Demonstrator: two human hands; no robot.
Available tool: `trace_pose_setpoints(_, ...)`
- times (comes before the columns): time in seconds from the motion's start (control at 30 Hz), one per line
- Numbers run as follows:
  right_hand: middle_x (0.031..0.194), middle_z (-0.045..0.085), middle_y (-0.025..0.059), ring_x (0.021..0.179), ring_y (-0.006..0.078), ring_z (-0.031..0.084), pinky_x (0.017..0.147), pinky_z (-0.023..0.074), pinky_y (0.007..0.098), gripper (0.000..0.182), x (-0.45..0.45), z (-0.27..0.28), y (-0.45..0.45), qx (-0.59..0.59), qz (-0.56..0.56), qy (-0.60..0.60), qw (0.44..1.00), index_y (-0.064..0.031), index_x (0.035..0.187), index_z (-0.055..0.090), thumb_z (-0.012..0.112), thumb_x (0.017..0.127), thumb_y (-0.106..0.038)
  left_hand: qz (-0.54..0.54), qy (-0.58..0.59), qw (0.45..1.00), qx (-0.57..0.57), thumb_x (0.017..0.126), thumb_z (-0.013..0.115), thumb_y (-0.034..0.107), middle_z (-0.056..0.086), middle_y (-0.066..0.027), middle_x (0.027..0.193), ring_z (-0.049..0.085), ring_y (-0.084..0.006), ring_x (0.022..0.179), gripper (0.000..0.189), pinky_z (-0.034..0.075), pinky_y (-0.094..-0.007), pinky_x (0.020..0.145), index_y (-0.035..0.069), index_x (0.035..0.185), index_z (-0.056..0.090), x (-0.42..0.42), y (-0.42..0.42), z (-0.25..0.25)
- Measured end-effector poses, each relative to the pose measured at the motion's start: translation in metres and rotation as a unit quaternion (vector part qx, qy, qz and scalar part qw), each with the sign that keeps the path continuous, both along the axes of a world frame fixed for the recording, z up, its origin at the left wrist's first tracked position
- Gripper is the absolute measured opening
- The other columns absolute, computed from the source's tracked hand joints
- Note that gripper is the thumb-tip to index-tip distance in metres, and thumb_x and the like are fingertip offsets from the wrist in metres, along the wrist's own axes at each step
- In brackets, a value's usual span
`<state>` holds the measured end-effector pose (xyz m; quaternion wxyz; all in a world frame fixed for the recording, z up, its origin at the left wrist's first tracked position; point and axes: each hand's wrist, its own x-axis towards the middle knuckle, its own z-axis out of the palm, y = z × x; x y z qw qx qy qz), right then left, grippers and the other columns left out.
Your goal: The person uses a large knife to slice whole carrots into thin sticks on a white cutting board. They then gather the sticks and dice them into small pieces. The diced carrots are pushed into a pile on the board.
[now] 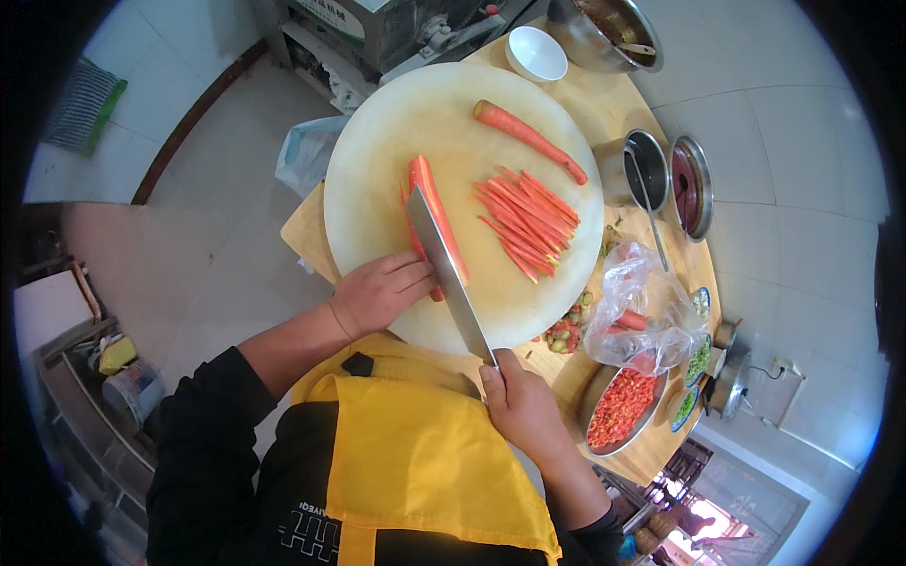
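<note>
My right hand [520, 403] grips the handle of a Chinese cleaver [446, 265], whose long blade slants up and left over a round cutting board [375, 134]. The fingers of my left hand [386, 290] are bent against the blade's left side and hold down a carrot piece [417, 244], partly hidden by hand and blade. Just right of the blade lies a long cut carrot piece [440, 219]. A bundle of thin carrot strips [531, 219] rests on the board's right half. Above it is a whole carrot [531, 138] with one end trimmed off.
Right of the board, a wooden table [690, 262] holds a clear plastic bag [640, 311] with carrots, a metal bowl of diced red pieces [623, 410], trimmings [566, 329] and a metal pot [640, 170] with a ladle. A white bowl [536, 54] stands beyond the board.
</note>
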<state>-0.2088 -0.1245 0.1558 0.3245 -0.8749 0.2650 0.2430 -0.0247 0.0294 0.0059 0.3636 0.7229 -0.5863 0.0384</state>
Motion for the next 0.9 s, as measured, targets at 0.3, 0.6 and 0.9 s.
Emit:
trace_pose_setpoints(0.3,0.073,0.064,0.0246,0.069,0.0464,0.063,0.061,0.0475,0.0558,0.026,0.017,-0.016,0.002,0.008,0.014,-0.004,1.0,-0.004,0.117,0.051,0.053,0.101,-0.024,-0.032,0.07,0.997,0.023,0.082,0.059,0.01,0.064,-0.005,0.112,0.061,-0.0239,0.107,0.026,0.055,-0.0336,0.086,0.005,0.106,0.068,0.004,0.004,0.005)
trace_pose_setpoints(0.6,0.072,0.062,0.0247,0.072,0.0459,0.063,0.063,0.0472,0.0543,0.025,0.039,-0.074,-0.005,0.009,-0.01,-0.106,0.994,-0.0052,0.103,0.054,0.054,0.101,-0.03,-0.006,0.086,0.994,0.061,0.084,0.058,0.013,0.063,-0.0053,0.116,0.06,-0.0254,0.11,0.028,0.054,-0.0341,0.09,0.006,0.11,0.066,0.0,0.0,0.002)
trace_pose_setpoints(0.9,0.061,0.055,0.0033,0.049,0.0103,0.053,0.049,0.0435,0.0277,0.022,0.014,-0.044,-0.004,0.078,-0.124,-0.223,0.964,-0.002,0.102,0.055,0.051,0.105,-0.024,0.0,0.054,0.998,0.034,0.081,0.063,0.011,0.062,-0.0059,0.116,0.059,-0.0263,0.112,0.032,0.053,-0.0351,0.093,0.007,0.112,0.065,-0.001,-0.001,0.002)
